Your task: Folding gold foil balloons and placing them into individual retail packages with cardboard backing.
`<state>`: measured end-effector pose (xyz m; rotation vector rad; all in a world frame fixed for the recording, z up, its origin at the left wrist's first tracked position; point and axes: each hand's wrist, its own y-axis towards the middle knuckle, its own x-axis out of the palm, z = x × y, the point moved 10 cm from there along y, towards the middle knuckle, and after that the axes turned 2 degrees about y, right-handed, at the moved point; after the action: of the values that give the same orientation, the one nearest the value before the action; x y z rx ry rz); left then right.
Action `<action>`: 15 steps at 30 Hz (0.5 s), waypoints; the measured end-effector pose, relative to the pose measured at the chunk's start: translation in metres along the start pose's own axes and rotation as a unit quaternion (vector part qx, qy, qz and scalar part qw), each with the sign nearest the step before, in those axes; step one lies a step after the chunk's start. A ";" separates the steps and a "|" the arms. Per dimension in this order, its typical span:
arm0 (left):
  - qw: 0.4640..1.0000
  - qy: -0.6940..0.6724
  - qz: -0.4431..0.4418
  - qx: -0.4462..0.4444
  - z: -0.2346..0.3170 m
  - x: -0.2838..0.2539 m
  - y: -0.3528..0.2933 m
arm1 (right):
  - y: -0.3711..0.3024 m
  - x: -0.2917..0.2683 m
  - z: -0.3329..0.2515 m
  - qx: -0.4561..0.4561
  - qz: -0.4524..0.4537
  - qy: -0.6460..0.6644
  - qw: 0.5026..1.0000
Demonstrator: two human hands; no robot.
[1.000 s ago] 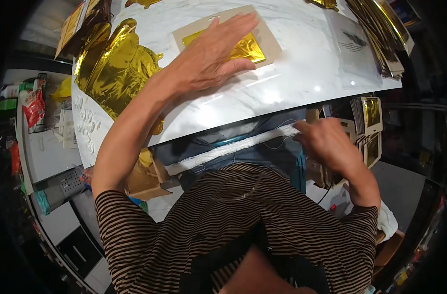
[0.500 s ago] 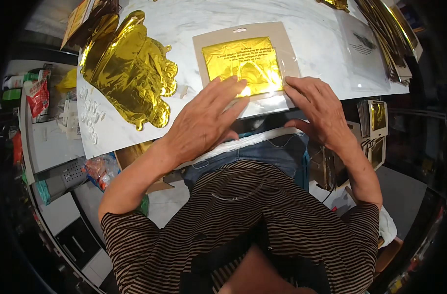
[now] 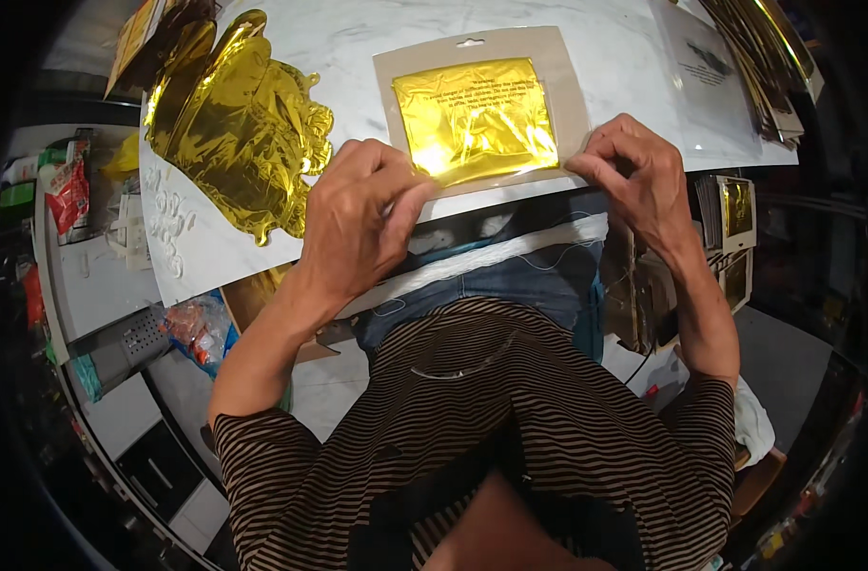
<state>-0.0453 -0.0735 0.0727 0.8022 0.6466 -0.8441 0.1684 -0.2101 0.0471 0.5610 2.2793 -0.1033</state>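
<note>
A clear plastic packet with a greyish-brown backing card lies flat at the near edge of the table. Inside it shows a folded sheet of shiny gold foil under dark print, and a hanging slot is cut in the card's far edge. My left hand pinches the packet's near left corner between thumb and bent fingers. At the near right corner, my right hand pinches the packet's edge likewise. Left of the packet, flat gold foil balloons are spread in a pile.
Thin white curled pieces lie on the table's left side. Clear plastic sleeves and stacked cards stand at the far right. Finished-looking gold packets sit below the right edge. A white strand bundle crosses my lap.
Both hands have gone from resting flatter on the packet to pinching its near corners. My left hand has drawn back off the foil, and the packet's near edge has shifted slightly away from me.
</note>
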 end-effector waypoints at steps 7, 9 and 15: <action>0.991 0.005 -0.082 -0.106 -0.022 0.005 0.008 | 0.016 -0.007 0.012 0.077 -0.009 -0.052 0.996; 0.982 0.027 -0.119 -0.143 -0.027 0.009 0.012 | 0.020 -0.010 0.020 0.108 -0.018 -0.055 0.992; 0.975 0.209 0.063 -0.032 0.003 -0.021 0.026 | 0.026 -0.012 0.025 0.140 -0.035 -0.029 0.989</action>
<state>-0.0335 -0.0566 0.0995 0.9614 0.9781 -0.5378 0.2034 -0.1975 0.0400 0.6133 2.2421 -0.4748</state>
